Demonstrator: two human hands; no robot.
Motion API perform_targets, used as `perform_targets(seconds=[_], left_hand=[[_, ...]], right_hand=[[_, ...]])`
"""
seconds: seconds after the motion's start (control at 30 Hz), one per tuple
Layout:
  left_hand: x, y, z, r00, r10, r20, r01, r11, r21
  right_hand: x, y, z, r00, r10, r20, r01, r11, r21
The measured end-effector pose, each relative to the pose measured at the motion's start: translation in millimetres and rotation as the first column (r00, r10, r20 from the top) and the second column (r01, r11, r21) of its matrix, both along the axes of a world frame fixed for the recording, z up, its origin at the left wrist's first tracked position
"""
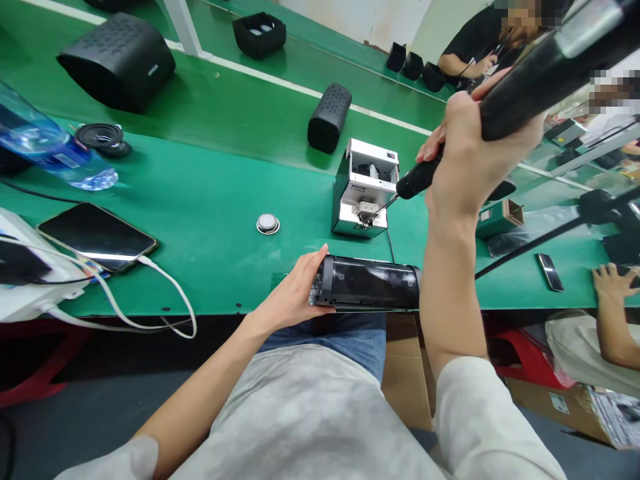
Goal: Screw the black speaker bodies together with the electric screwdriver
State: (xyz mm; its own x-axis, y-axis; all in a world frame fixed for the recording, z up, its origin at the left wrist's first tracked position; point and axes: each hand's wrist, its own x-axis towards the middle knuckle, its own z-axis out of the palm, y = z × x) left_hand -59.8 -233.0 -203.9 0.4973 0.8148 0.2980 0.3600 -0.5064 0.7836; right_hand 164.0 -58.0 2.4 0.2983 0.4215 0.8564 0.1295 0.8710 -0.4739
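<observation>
My left hand (296, 288) grips the left end of a black cylindrical speaker (373, 283), which lies sideways along the table's front edge. Wrapped around a black electric screwdriver (535, 83), my right hand (475, 150) is raised at the right. The driver slants down to the left, its thin bit reaching the front outlet of a white and black screw feeder (367, 190). Whether a screw sits on the bit is too small to tell. Left of the feeder lies a small round silver part (269, 224) on the green mat.
A phone (97, 235) with white cables and a blue water bottle (55, 147) are at the left, near a loose speaker driver (101, 138). Black speakers (120, 63) stand on the green line behind. At right are a black slanted bar (525, 247) and a co-worker's hand (614, 281).
</observation>
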Motion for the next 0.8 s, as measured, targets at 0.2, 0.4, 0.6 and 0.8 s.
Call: perform_targets(seconds=[0.2,0.4,0.6,0.8], left_hand=[[0,0,0.2,1.0,-0.003,0.007,0.003,1.0,-0.011],[0,0,0.7,1.0,-0.002,0.008,0.002,1.0,-0.017],[0,0,0.4,1.0,-0.006,0.019,0.007,1.0,-0.006],[1,0,-0.1,1.0,0.001,0.007,-0.001,1.0,0.018]], right_hand=[[-11,0,2.3,0.988,-0.132,0.074,0.144,0.974,-0.176],[-11,-6,5.9,0.987,-0.129,0.098,0.148,0.966,-0.213],[-5,-4,0.6,0.99,-0.06,0.128,0.083,0.978,-0.19],[-5,-6,2.9,0.992,-0.037,0.118,0.065,0.968,-0.241]])
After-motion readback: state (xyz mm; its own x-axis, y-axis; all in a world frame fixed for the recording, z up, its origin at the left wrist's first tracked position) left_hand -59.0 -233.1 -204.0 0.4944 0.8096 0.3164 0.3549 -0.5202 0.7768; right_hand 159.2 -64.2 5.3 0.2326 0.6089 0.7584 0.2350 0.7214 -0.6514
